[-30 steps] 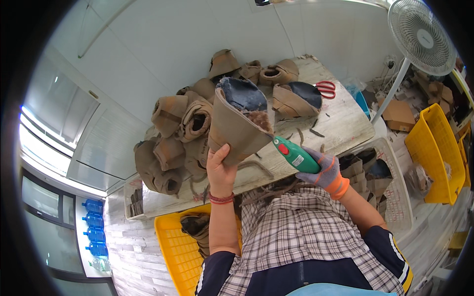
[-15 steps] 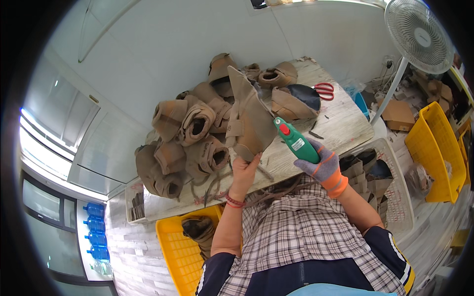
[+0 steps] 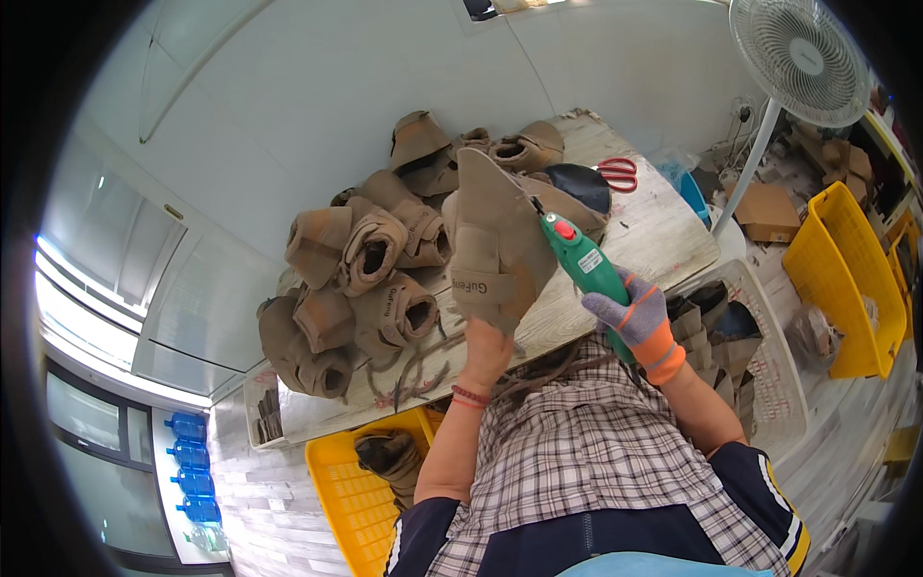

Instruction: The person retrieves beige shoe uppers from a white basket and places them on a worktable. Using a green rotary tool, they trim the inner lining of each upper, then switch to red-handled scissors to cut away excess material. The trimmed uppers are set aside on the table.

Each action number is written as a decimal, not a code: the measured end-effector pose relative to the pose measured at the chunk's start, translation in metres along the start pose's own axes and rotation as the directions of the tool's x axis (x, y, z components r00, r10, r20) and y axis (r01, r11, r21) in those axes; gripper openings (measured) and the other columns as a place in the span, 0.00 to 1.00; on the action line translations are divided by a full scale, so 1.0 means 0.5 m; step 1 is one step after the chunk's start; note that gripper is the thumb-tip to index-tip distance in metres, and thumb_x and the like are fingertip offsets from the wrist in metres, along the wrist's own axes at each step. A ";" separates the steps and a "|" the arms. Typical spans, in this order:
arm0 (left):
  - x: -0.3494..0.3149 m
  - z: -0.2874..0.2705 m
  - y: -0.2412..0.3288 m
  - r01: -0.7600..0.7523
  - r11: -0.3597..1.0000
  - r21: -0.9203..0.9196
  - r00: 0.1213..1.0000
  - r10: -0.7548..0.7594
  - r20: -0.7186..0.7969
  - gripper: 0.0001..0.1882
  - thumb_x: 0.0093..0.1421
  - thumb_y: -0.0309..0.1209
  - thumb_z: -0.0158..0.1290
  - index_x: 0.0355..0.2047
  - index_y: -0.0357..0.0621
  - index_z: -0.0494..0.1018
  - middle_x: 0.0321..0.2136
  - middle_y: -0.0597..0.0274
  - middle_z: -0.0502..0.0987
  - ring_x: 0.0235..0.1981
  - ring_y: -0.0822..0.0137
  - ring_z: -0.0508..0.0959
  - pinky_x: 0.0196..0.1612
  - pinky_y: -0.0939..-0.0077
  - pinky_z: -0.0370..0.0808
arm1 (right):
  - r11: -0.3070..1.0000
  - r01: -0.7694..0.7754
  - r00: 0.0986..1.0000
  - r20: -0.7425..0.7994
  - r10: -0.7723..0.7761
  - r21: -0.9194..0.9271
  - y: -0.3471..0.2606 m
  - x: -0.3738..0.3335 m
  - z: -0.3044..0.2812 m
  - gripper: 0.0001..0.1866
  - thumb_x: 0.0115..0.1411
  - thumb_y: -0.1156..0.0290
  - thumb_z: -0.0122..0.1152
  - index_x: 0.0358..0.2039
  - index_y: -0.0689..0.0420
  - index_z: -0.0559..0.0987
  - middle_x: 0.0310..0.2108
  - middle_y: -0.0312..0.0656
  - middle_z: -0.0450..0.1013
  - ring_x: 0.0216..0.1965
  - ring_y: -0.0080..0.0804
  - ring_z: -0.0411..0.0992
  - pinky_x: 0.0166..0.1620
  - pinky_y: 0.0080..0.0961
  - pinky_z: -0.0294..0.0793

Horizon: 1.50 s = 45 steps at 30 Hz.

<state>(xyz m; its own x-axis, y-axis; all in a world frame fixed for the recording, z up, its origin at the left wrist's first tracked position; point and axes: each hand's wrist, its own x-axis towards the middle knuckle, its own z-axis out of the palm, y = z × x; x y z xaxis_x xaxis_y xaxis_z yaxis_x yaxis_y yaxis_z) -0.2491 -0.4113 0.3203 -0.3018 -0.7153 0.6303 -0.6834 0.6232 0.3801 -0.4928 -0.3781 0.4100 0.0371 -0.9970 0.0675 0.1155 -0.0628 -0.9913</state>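
My bare left hand (image 3: 488, 348), a red band at its wrist, grips the lower end of a tan fabric shoe upper (image 3: 502, 216) held up above the table. Its fingers are partly hidden behind the fabric. My right hand (image 3: 639, 322), in a grey and orange glove, is wrapped round a green electric cutter (image 3: 588, 262) with a red button. The cutter's dark tip meets or nearly meets the upper's right edge, where loose threads stick out. A pile of similar tan uppers (image 3: 372, 252) lies on the left and back of the table.
Red-handled scissors (image 3: 620, 175) lie on the worn white table (image 3: 663, 236). Cut strips (image 3: 411, 385) hang near its front edge. A white crate (image 3: 790, 404) of tan pieces stands right, a yellow crate (image 3: 332, 481) below left. Farther right are a white fan (image 3: 806, 58) and another yellow crate (image 3: 832, 317).
The held upper has turned, so its strap faces me more fully, and it sits slightly lower. My left hand has rotated with it. The cutter has shifted slightly up along the upper's edge.
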 end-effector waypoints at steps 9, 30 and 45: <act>-0.037 -0.012 -0.005 0.349 0.936 -0.041 0.937 -0.349 0.022 0.20 0.52 0.17 0.47 0.48 0.35 0.68 0.45 0.40 0.69 0.45 0.42 0.69 0.46 0.55 0.67 | 0.991 0.133 0.975 -0.176 -0.134 -0.016 -0.006 0.042 -0.059 0.22 0.51 0.65 0.68 0.43 0.64 0.74 0.25 0.33 0.72 0.20 0.15 0.66 0.24 0.14 0.66; 0.322 0.265 -0.115 0.238 -0.064 -0.969 0.666 -0.715 0.211 0.17 0.52 0.36 0.61 0.33 0.34 0.73 0.33 0.61 0.76 0.35 0.65 0.73 0.39 0.71 0.68 | 0.995 0.003 0.923 -0.383 -0.042 -0.101 0.096 -0.016 -0.176 0.21 0.51 0.68 0.68 0.44 0.63 0.74 0.23 0.32 0.72 0.19 0.15 0.66 0.22 0.14 0.64; 0.155 0.277 -0.062 0.572 0.807 -0.145 0.817 -0.577 0.010 0.22 0.50 0.39 0.59 0.15 0.28 0.69 0.13 0.44 0.67 0.18 0.62 0.71 0.26 0.63 0.69 | 0.982 -0.042 0.893 -0.448 -0.045 -0.182 0.106 -0.038 -0.218 0.22 0.51 0.68 0.68 0.45 0.63 0.74 0.24 0.32 0.72 0.20 0.13 0.64 0.23 0.13 0.64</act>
<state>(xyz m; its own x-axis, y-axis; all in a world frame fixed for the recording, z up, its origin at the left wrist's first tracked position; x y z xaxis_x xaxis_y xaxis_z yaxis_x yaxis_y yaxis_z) -0.3432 -0.5298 0.2636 0.1414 -0.9469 0.2887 -0.6277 0.1397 0.7658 -0.5954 -0.3674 0.3440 -0.4165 -0.9076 0.0539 -0.0686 -0.0278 -0.9973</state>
